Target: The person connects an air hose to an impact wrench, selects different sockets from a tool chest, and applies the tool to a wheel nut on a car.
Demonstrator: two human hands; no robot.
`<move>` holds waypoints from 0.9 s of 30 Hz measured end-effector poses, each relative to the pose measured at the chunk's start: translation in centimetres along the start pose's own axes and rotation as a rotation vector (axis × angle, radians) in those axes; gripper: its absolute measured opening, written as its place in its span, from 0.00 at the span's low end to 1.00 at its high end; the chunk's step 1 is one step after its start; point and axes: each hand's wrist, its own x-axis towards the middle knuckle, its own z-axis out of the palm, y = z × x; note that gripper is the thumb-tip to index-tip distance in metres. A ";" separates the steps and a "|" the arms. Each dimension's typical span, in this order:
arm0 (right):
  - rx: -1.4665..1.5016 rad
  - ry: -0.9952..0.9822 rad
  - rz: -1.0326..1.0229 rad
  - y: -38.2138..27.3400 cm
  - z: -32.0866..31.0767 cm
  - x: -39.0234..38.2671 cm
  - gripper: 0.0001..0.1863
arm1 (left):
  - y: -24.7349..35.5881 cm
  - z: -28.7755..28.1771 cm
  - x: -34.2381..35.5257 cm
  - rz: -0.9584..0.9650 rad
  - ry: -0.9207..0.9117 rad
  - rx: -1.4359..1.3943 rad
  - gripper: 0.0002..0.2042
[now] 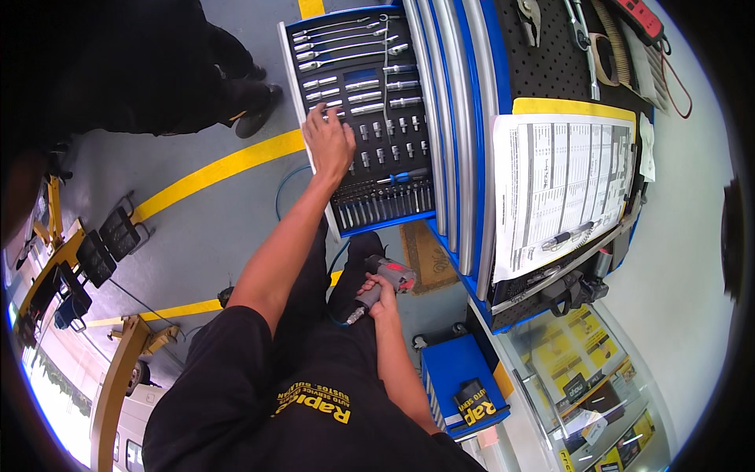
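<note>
My left hand [329, 143] reaches over the open tool drawer [366, 169], fingers stretched and slightly apart at the row of long sockets along its left side. Its fingertips partly cover a socket there; whether they touch it I cannot tell. Black foam in the drawer holds combination wrenches [346, 53], long sockets [364, 97], short sockets [379, 131], a blue-handled screwdriver [403, 177] and a row of slim bits [384, 207]. Lower down, beside my leg, my right hand [381, 297] is wrapped round the grip of a grey and red air impact wrench [395, 273], a hose fitting at its lower end.
Paper sheets on a yellow-backed clipboard [562, 189] lie on the blue cabinet's top, near pliers [529, 22] and a ratchet [580, 39]. A blue air hose [281, 193] hangs by the drawer. Another person's shoe [258, 110] stands left. A blue box [464, 374] sits lower right.
</note>
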 end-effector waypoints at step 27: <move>0.059 -0.013 0.007 1.4 -0.2 0.7 0.08 | 4.6 5.4 -2.7 0.407 -0.842 -0.139 0.21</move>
